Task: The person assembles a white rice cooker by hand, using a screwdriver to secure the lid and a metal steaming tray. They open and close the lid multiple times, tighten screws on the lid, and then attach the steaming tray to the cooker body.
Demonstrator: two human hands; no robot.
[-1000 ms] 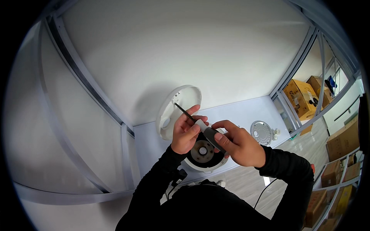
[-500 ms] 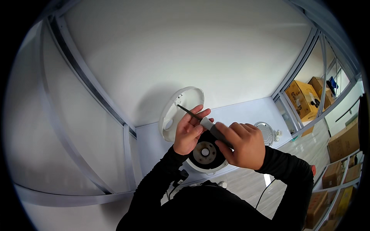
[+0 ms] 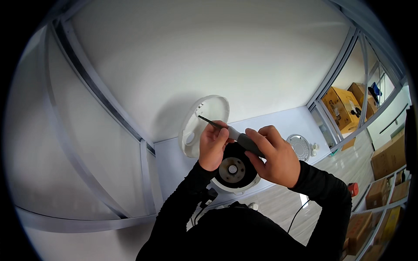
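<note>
Grey screwdriver [image 3: 234, 133] slants forward-left, its handle [image 3: 249, 145] clasped in the right grip [image 3: 278, 158], the left grip [image 3: 212, 148] pinching around its shaft [image 3: 206, 120].

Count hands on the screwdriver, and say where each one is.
2: the left hand is at the front of the screwdriver, around where shaft meets handle; the right hand grips the dark grey handle. No others show.

Soft light; white wall [image 3: 217, 56] dims upward. Soft shadow [image 3: 166, 119] left of white lid [image 3: 213, 111]. Glare on floor [image 3: 337, 165]. Screwdriver [image 3: 249, 145] fairly sharp; black sleeves [image 3: 185, 191] lose detail. Fisheye bends frame post [image 3: 96, 85]; corners black.
</note>
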